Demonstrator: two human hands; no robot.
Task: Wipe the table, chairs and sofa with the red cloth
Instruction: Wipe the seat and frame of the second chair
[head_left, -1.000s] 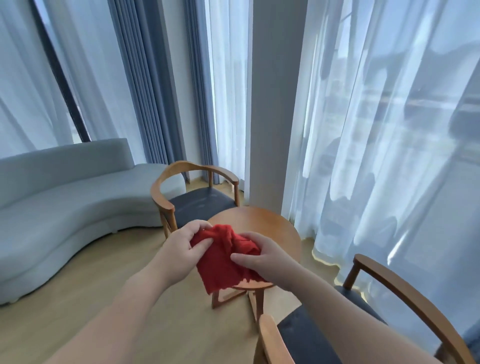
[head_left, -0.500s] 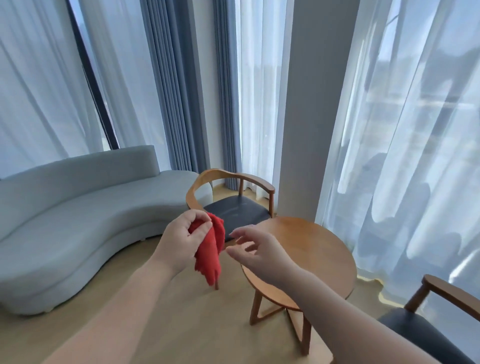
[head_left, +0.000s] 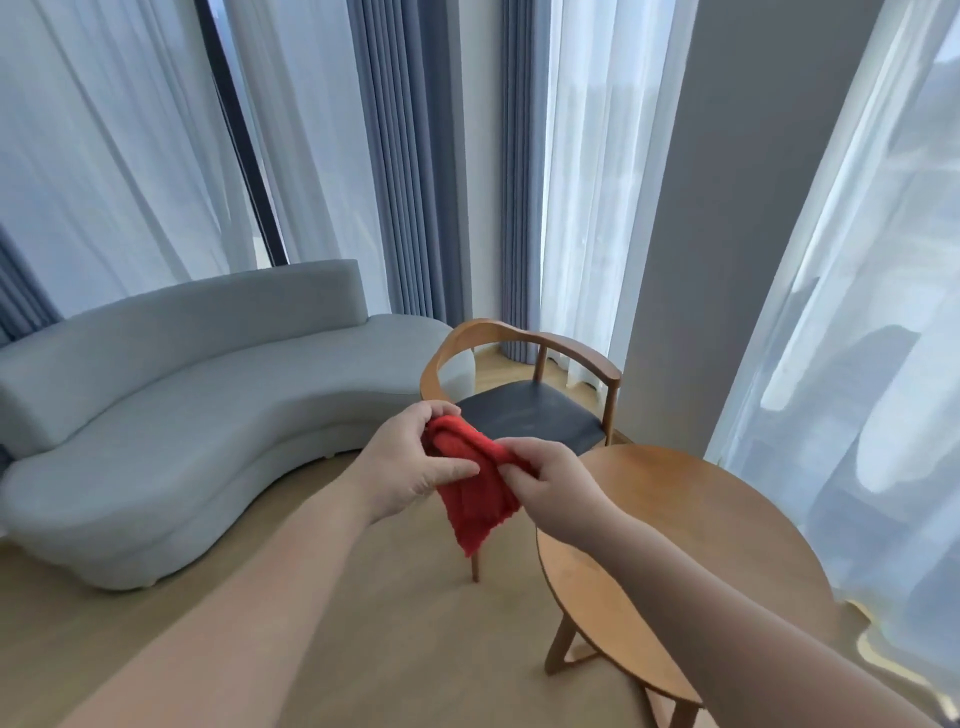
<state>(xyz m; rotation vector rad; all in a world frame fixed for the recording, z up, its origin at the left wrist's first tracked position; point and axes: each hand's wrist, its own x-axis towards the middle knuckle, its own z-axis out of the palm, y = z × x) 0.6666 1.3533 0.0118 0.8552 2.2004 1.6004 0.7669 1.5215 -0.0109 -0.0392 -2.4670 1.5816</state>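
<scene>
Both hands are up in front, meeting at the cloth (head_left: 475, 493). L hand (head_left: 410, 462) is on the cloth's left side, fingers curled over its top edge and thumb laid across the front. R hand (head_left: 550, 488) is on the cloth's right w/ its back to the camera, fingertips pinching the upper edge. L forearm (head_left: 249, 597) is bare and runs in from below-left of the cloth, R forearm (head_left: 727, 623) from below-right, w/ the hands close together.

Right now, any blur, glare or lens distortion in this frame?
Head view: red cloth, left hand and right hand fairly sharp; wide-angle lens bows the pillar and sheer curtains; bright backlight behind them; sunlit strip glares on the floor, lower right.
</scene>
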